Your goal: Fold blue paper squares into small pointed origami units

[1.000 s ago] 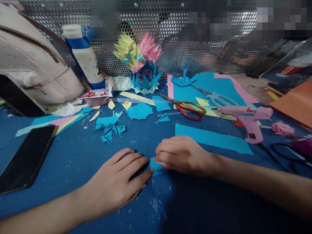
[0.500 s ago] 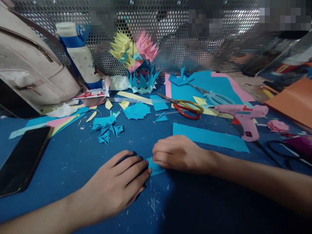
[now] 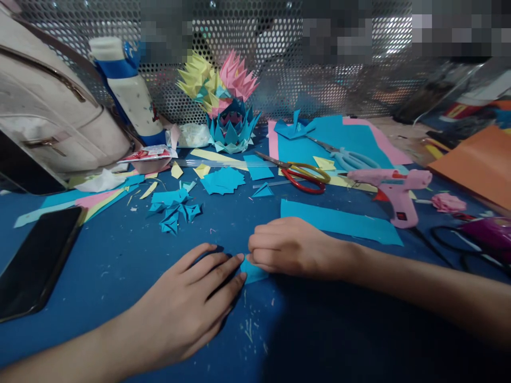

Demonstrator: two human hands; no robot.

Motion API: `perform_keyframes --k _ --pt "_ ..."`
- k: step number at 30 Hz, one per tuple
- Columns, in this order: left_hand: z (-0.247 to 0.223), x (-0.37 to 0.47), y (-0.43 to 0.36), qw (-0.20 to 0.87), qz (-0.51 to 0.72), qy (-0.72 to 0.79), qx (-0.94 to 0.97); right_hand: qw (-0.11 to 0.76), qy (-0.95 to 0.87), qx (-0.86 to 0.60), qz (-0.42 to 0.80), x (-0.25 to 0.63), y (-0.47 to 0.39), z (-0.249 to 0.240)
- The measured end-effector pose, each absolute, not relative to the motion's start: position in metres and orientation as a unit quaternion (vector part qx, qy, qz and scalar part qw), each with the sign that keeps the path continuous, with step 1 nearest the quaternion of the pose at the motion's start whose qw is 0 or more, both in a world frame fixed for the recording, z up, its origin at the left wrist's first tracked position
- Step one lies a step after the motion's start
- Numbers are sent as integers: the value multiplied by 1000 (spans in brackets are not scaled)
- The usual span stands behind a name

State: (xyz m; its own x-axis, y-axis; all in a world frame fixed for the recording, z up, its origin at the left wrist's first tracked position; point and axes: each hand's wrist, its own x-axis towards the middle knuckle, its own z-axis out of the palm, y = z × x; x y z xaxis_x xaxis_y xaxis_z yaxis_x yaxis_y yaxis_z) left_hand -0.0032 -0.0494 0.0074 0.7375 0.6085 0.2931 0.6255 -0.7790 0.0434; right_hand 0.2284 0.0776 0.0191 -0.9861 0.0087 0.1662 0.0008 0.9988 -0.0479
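A small piece of blue paper (image 3: 254,273) lies on the blue table between my hands. My left hand (image 3: 195,295) rests palm down with its fingers stretched out, and its fingertips touch the paper's left edge. The fingers of my right hand (image 3: 285,247) are curled and pressed onto the paper from the right, hiding part of it. Beyond my right hand lies a blue paper strip (image 3: 339,222). Folded blue paper pieces (image 3: 175,210) sit in a loose pile ahead of my left hand.
Red-and-yellow-handled scissors (image 3: 305,177), a pink glue gun (image 3: 399,194) and a folded-paper model (image 3: 233,125) stand or lie farther back. At the left are a black phone (image 3: 38,263), a bottle (image 3: 136,106) and a pale backpack (image 3: 51,111). A perforated metal panel (image 3: 279,80) closes off the back.
The view has shifted slightly. Both hands stay at the blue paper in nearly the same pose, with only small finger movement.
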Motion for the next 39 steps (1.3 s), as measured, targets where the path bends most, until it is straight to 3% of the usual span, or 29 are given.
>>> perform_keyframes --k 5,15,22,29,34,39 --pt "7 -2 -53 58 -146 -331 -931 96 -995 2 20 229 76 20" --pt "9 -8 -50 53 -107 -297 -947 -41 -994 -74 -65 232 48 42" --pt "6 -6 -51 68 -124 -289 -947 -58 -994 -64 -61 234 53 44" --pt "3 -1 -53 77 -144 -301 -940 -36 -997 -65 14 236 60 50" --pt "6 -2 -50 68 -145 -271 -949 74 -972 -120 186 236 75 34" --pt "5 -4 -49 57 -155 -268 -949 78 -921 -219 312 225 75 20"
